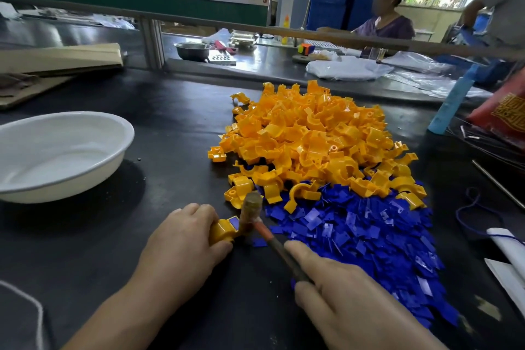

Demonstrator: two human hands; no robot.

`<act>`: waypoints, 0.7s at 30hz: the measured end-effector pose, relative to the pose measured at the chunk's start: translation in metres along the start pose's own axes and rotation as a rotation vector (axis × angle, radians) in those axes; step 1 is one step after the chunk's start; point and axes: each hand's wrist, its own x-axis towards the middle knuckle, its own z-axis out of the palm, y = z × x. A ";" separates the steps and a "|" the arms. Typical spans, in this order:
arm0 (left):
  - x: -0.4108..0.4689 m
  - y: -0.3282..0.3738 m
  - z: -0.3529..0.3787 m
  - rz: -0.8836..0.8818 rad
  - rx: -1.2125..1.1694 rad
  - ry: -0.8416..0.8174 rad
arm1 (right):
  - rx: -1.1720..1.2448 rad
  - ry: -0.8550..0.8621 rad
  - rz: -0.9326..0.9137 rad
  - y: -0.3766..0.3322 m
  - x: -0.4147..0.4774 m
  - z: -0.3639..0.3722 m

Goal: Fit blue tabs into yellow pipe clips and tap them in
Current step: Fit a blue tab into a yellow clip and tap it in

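My left hand [181, 239] grips a yellow pipe clip [221, 231] against the black table, with a blue tab [234, 221] set in the clip's end. My right hand [338, 290] holds the handle of a small hammer [251, 209], whose head sits right beside the clip's tab end. A big heap of yellow clips [312, 139] lies behind, and a spread of loose blue tabs [369, 239] lies to the right of my hands.
A white basin [56, 150] stands at the left. Flattened cardboard [56, 62] lies at the back left. A red bag [502, 113] and wires sit at the right edge. Two people are beyond the table's rail.
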 end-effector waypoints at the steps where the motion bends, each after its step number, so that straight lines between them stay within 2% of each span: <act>1: 0.000 0.000 0.000 0.002 0.002 -0.006 | 0.016 0.050 -0.025 0.000 0.000 0.000; 5: 0.000 -0.001 0.000 0.002 0.006 -0.027 | 0.000 0.223 -0.111 -0.003 0.004 0.008; 10: 0.000 -0.001 -0.001 -0.005 0.014 -0.017 | -0.096 0.018 -0.067 -0.008 0.019 0.009; 14: 0.000 -0.002 0.000 -0.003 0.017 -0.018 | -0.024 -0.003 -0.057 -0.003 0.017 -0.006; 18: -0.002 -0.003 0.002 -0.002 0.001 -0.027 | 0.049 0.155 -0.070 0.006 0.016 -0.017; 21: -0.003 -0.001 -0.002 -0.016 -0.005 -0.050 | -0.034 0.341 -0.043 0.019 0.017 -0.019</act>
